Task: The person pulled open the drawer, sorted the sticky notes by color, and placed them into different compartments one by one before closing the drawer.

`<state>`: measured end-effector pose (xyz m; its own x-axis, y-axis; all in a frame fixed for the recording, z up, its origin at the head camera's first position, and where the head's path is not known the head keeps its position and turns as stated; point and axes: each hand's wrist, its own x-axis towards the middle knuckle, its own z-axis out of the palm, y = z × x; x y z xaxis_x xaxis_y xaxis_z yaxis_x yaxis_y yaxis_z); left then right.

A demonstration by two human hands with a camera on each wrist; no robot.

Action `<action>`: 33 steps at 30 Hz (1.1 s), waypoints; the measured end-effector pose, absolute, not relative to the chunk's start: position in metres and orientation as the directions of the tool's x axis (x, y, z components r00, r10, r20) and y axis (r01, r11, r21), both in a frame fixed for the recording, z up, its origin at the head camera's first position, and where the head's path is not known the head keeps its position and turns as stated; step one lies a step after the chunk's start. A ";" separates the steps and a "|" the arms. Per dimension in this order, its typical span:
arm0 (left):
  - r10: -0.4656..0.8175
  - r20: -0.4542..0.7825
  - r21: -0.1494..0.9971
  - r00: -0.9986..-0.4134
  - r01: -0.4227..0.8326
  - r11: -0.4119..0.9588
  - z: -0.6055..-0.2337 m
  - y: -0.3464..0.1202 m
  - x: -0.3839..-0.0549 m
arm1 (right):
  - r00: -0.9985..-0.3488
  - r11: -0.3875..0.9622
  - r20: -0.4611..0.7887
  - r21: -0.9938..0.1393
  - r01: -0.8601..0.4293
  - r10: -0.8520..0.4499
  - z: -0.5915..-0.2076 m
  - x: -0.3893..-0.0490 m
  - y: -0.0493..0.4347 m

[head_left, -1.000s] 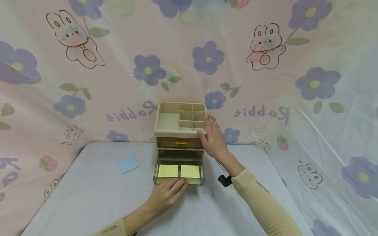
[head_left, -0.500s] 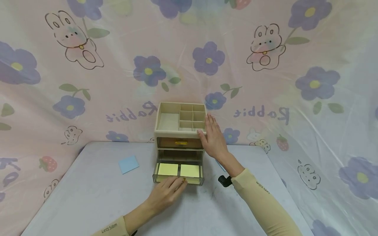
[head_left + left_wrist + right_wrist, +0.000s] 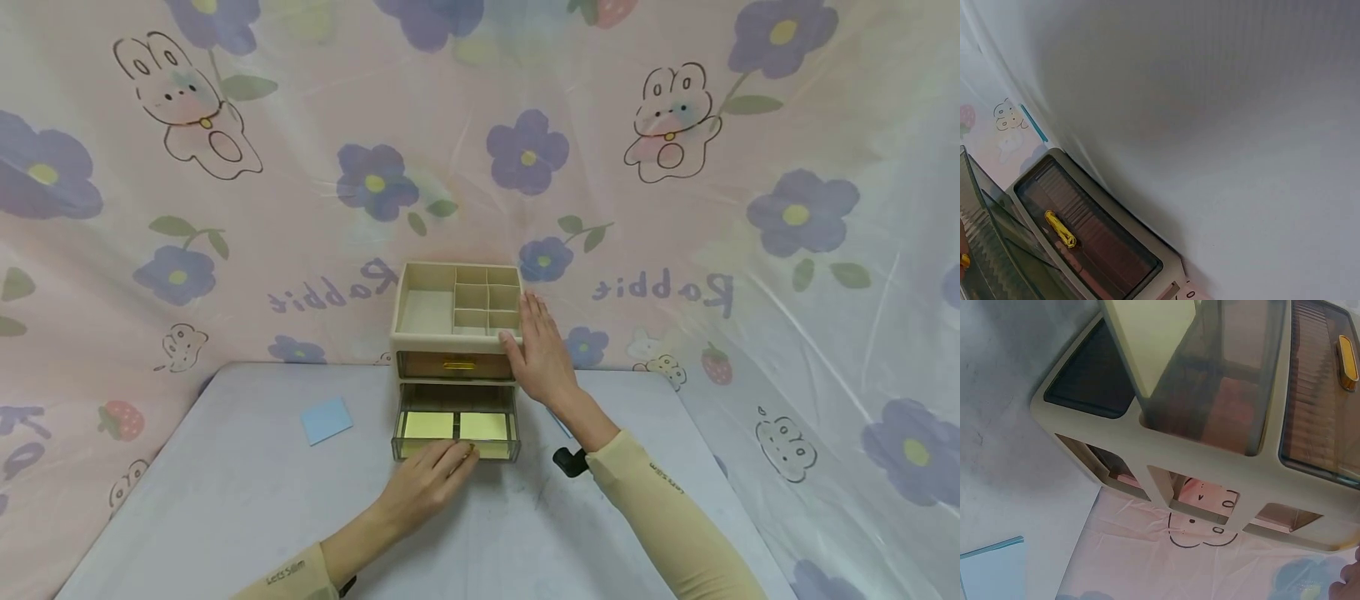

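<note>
A cream desktop organizer [image 3: 427,342] with smoky clear drawers stands at the back of the table. Its middle drawer [image 3: 504,452] is pulled out and holds two stacks of yellow sticky notes [image 3: 429,425] side by side. My left hand [image 3: 423,487] is at that drawer's front, fingers bent around its small gold handle [image 3: 964,260]; the fingertips are partly hidden. Against the organizer's right side rests my right hand [image 3: 546,358], fingers extended, thumb at the top front edge. The top drawer [image 3: 1322,394] and bottom drawer [image 3: 1094,231] are closed.
On the table to the left lies a blue sticky-note pad [image 3: 327,421]. Another blue pad [image 3: 994,569] lies right of the organizer, mostly hidden by my right arm in the head view. A patterned curtain [image 3: 450,225] hangs just behind the organizer.
The middle drawer has slid a little inward toward the organizer, and my left hand has moved forward with it. My right hand stays against the organizer's side.
</note>
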<state>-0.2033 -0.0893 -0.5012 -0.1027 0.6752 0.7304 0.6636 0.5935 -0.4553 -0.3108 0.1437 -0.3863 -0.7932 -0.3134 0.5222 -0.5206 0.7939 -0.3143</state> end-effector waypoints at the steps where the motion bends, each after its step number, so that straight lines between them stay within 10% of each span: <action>1: 0.674 0.731 -0.454 -0.104 0.662 0.596 -0.501 -0.089 -0.204 | -0.791 0.793 0.525 -0.312 -0.522 -0.314 -0.386 -0.311 0.144; 33: 0.658 0.737 -0.431 -0.156 0.641 0.635 -0.498 -0.083 -0.240 | -0.785 0.792 0.541 -0.316 -0.522 -0.301 -0.388 -0.309 0.143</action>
<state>-0.2401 -0.0832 -0.4979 -0.1562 0.6579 0.7367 0.6407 0.6351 -0.4313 -0.3092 0.1428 -0.3883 -0.7849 -0.3015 0.5413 -0.5221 0.7923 -0.3158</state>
